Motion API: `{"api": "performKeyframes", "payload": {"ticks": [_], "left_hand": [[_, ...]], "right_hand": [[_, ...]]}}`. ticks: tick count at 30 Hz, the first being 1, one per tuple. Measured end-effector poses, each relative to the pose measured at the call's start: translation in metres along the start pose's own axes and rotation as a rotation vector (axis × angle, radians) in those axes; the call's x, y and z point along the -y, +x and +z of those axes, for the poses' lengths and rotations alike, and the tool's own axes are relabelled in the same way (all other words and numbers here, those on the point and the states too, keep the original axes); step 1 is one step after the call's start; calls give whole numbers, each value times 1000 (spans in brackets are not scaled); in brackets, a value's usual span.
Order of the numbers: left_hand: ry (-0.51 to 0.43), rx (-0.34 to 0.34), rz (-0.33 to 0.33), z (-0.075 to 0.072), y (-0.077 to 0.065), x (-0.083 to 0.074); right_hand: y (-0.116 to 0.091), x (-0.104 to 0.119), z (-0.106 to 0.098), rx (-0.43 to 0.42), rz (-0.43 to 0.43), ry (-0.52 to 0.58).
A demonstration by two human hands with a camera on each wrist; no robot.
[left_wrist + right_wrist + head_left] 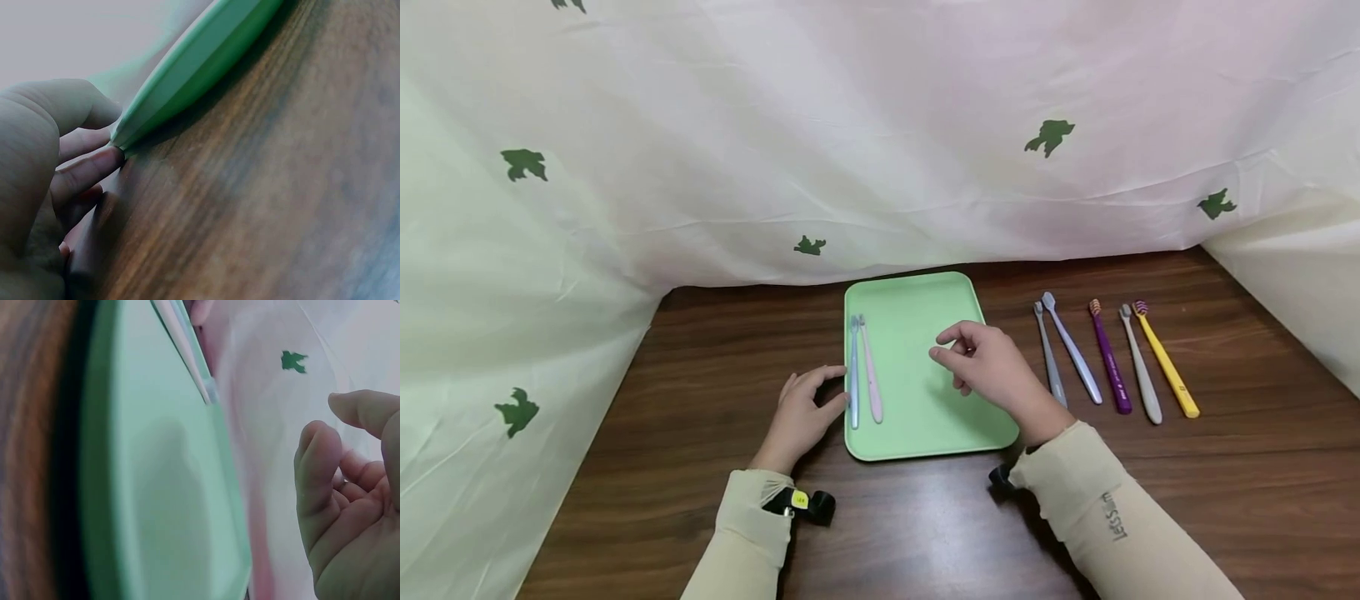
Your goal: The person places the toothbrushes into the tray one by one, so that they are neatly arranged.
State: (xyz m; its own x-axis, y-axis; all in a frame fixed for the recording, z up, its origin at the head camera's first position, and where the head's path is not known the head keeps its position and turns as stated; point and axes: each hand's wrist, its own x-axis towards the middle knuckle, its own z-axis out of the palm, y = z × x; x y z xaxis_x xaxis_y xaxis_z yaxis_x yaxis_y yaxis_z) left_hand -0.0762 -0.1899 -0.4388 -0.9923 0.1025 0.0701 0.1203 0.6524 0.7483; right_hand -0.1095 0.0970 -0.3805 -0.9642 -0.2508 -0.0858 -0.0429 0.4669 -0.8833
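Observation:
A green tray (917,446) lies on the table, carrying a blue toothbrush (853,375) and a pink toothbrush (871,375) side by side along its left part. My left hand (797,421) holds the tray's left edge; in the left wrist view its thumb and finger tips meet the tray rim (187,75). Over the tray's right half hovers my right hand (988,362), thumb and index finger apart, with nothing between them. In the right wrist view the other fingers (362,472) are bent loosely, and the pink toothbrush (178,337) shows beyond.
Right of the tray lie several toothbrushes in a row: grey-blue (1051,358), light blue (1073,350), purple (1108,358), grey (1141,367) and yellow (1167,360). A white curtain (880,167) with green shapes encloses the table's back and sides.

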Motion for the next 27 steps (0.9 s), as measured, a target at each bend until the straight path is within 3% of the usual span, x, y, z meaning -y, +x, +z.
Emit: {"api": "performKeyframes", "payload": {"ticks": [7,27], "left_hand": [[-8,7,16,2,2,-1],[-9,23,-14,0,3,1]], "right_hand": [[2,-6,-25,-30,17,-111],[4,-25,-55,-47,79,-122]]}}
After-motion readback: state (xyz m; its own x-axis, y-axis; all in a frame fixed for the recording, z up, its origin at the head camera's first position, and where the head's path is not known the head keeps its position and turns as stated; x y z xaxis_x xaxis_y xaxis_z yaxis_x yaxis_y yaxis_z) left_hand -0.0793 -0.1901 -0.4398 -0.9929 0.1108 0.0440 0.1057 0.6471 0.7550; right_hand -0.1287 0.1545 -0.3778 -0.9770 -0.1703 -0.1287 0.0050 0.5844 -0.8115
